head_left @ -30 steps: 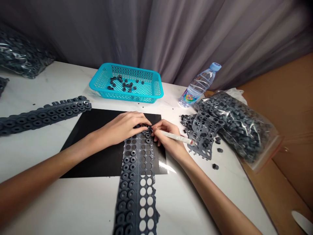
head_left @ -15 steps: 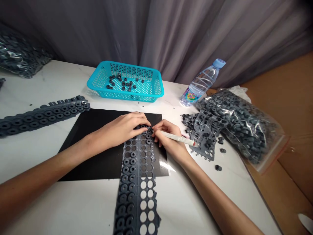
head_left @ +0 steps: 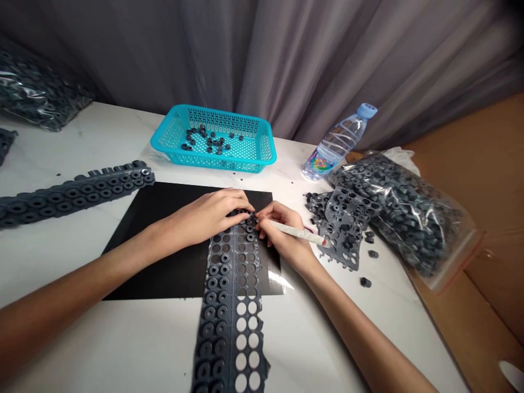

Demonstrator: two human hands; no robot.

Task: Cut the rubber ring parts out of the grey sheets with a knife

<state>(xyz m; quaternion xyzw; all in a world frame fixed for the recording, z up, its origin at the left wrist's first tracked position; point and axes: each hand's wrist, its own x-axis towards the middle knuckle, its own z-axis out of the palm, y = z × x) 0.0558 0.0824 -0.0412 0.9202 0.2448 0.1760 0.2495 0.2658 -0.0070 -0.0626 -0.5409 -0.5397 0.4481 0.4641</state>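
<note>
A long dark rubber strip (head_left: 234, 284) of moulded rings runs from the front edge of view up onto a black mat (head_left: 143, 240). Its left rows hold many rings; much of its right side is open round holes. My left hand (head_left: 221, 213) pinches the strip's far end between thumb and fingers. Close beside those fingertips, my right hand (head_left: 284, 232) is closed round a white pen-like tool (head_left: 303, 233) with a red band near its rear end. The tool's tip is hidden at the strip's far right corner.
A turquoise basket (head_left: 213, 162) holds small dark rubber pieces. Another ringed strip (head_left: 82, 191) lies left. On the right are a water bottle (head_left: 339, 144), a perforated rubber scrap (head_left: 341, 240), loose pieces and a clear bag (head_left: 409, 213) of parts. Another filled bag (head_left: 39, 90) sits back left.
The whole view has shifted slightly. Both hands keep nearly the same grip and place at the strip's far end.
</note>
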